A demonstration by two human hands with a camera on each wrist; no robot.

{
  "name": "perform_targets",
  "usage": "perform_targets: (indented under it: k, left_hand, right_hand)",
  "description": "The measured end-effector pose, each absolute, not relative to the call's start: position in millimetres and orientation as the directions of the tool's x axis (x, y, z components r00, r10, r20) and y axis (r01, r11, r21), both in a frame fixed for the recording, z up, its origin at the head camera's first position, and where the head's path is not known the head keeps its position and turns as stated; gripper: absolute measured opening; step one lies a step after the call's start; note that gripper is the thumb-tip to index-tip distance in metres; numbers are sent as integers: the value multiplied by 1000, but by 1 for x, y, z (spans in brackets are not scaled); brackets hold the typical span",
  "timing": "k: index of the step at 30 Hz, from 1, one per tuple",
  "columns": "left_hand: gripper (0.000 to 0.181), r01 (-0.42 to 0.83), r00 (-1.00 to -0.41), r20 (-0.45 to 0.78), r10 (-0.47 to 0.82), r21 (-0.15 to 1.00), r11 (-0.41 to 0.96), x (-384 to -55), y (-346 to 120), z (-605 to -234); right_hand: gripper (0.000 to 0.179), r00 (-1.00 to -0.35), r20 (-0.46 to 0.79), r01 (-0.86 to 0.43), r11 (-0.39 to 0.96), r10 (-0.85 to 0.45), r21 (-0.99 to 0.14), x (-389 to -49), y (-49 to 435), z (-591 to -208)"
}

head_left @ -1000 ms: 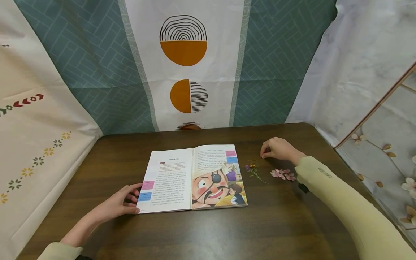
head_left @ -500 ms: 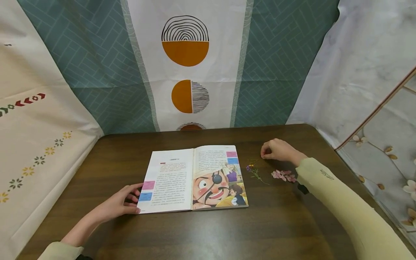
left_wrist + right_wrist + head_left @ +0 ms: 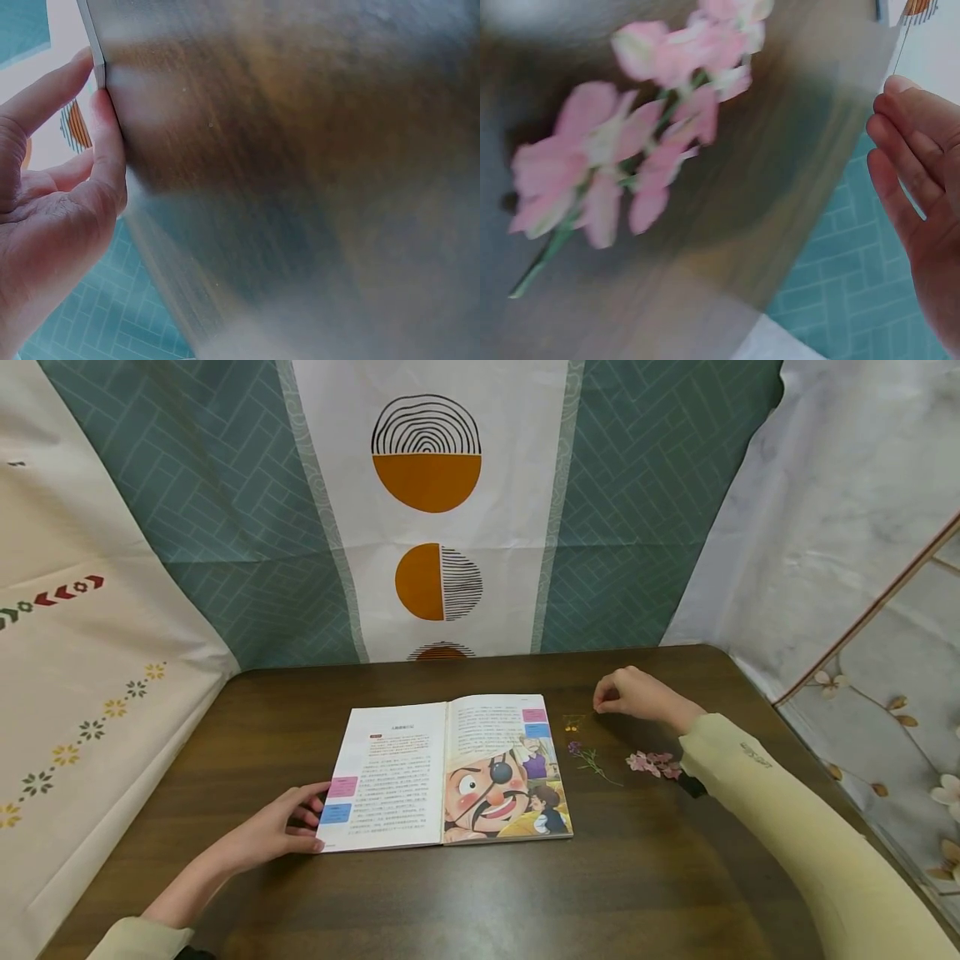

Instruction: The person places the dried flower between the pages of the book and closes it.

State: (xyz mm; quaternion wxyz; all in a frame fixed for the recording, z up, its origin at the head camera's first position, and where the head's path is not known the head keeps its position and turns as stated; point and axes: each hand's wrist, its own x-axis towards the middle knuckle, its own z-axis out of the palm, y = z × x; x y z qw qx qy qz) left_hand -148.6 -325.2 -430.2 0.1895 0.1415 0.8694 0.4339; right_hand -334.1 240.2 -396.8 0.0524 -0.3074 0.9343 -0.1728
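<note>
An open illustrated book (image 3: 390,777) lies on the dark wooden table, text on its left page and a cartoon pirate on the right. My left hand (image 3: 273,831) rests at its left edge, thumb by the near corner and fingers higher up. My right hand (image 3: 641,695) pinches the thin stem of a small yellow flower (image 3: 572,727), whose head hangs near the book's upper right. In the right wrist view, that stem rises as a fine line from the fingertips. A purple flower sprig (image 3: 592,763) lies below it, beside the book.
A pink blossom sprig (image 3: 655,765) lies on the table (image 3: 465,910) below my right wrist, large in the right wrist view. Behind the table hangs a patterned cloth (image 3: 630,527), with a cream cloth (image 3: 97,710) on the left and a floral one (image 3: 885,718) on the right.
My right hand has moved slightly up and left, carrying the yellow flower away from the purple sprig. My left hand and the book stay where they were.
</note>
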Motion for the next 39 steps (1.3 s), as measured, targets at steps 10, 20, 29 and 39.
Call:
perform_targets:
  k: [10,20,29,39]
  left_hand:
    - [91,68,-887,-214,409,815,576,-149,-326,-431]
    - [92,59,-885,-228,405,810,584,-149,-326,-431]
    - [92,58,-886,-232,401,803,593,-150,-325,-430]
    - [91,58,-888,-231,397,801,596,-149,-325,-429]
  right_hand:
    - [5,-767,31,-607,709,-641,-358,-338,216,-385]
    - [5,-735,31,-628,663,-677,-408,-339,185,-380]
    - [4,-710,34,-637,622,-703,-455,-341,153,-377]
    - [4,-680,24,-650,587,-733,-483,-342,120,-378]
